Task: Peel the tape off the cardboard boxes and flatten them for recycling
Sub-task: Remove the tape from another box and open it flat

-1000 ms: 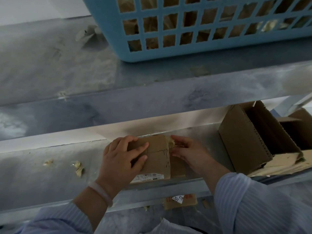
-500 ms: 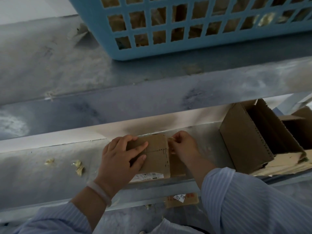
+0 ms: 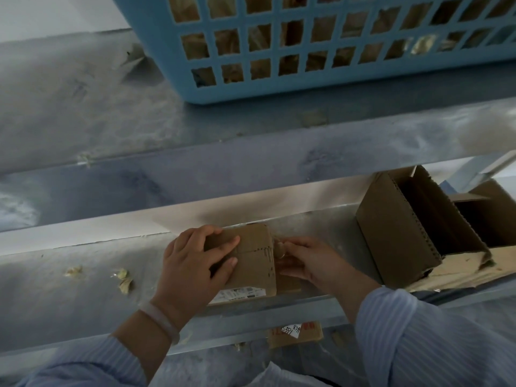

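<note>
Head view. A small cardboard box (image 3: 251, 261) lies on a metal shelf (image 3: 69, 303), with a white label (image 3: 237, 293) on its near face. The left hand (image 3: 192, 269) grips the box from its 9 o'clock side, fingers over the top. The right hand (image 3: 304, 261), at 3 o'clock, pinches a tape strip (image 3: 279, 248) at the box's edge. Open box (image 3: 396, 227) farther at 3 o'clock; blue basket (image 3: 279, 88) at 12 o'clock; tape scraps (image 3: 124, 277) at 9 o'clock.

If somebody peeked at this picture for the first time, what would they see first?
Probably the two hands in the middle: the left hand holds down a small cardboard box while the right hand pinches tape at its right edge. Next comes the big blue basket up at the top, and an open cardboard box standing at the right.
</note>
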{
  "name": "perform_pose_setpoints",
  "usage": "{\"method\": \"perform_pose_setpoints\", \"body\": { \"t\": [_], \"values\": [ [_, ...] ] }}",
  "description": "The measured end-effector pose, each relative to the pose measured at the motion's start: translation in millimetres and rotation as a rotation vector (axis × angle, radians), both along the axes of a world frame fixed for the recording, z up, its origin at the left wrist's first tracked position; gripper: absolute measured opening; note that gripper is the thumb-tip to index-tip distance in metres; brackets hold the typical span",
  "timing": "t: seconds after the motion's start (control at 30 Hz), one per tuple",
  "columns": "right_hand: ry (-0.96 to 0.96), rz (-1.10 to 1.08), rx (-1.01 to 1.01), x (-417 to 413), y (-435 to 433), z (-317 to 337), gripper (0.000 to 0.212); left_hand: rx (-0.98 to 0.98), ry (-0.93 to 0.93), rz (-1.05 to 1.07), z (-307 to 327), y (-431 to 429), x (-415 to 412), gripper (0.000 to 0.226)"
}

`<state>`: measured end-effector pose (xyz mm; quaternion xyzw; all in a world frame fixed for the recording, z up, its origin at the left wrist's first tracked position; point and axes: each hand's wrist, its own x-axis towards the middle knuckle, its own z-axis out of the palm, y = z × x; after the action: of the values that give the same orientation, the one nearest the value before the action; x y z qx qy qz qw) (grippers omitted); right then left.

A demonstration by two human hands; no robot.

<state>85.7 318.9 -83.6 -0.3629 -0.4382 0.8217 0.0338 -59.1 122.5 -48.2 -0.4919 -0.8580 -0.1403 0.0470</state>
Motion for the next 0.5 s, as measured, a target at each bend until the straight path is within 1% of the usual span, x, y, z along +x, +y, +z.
{"method": "perform_pose_setpoints", "body": {
  "t": [0.07, 0.2, 0.23, 0.33, 0.5],
  "values": [
    [0.017, 0.004, -0.031, 0.9, 0.1, 1.9, 0.019, 0.001, 0.007, -0.001, -0.9, 0.2, -1.0, 0.042],
    [-0.058, -0.021, 0.104, -2.4, -0.5, 1.8, 0.014, -0.009, 0.020, -0.001, -4.2, 0.2, -2.8, 0.041],
    [-0.104, -0.012, 0.181, -1.8, -2.0, 1.1, 0.014, -0.008, 0.024, -0.001, -4.9, -0.2, -2.8, 0.041],
    [-0.273, 0.040, 0.494, 3.0, -7.9, -5.2, 0.015, -0.003, 0.036, -0.011, -5.9, -0.8, -3.4, 0.041],
    [-0.397, 0.098, 0.839, 14.2, -6.7, -10.0, 0.019, 0.026, 0.029, -0.004, -6.1, -0.8, -2.5, 0.040]
  ]
}}
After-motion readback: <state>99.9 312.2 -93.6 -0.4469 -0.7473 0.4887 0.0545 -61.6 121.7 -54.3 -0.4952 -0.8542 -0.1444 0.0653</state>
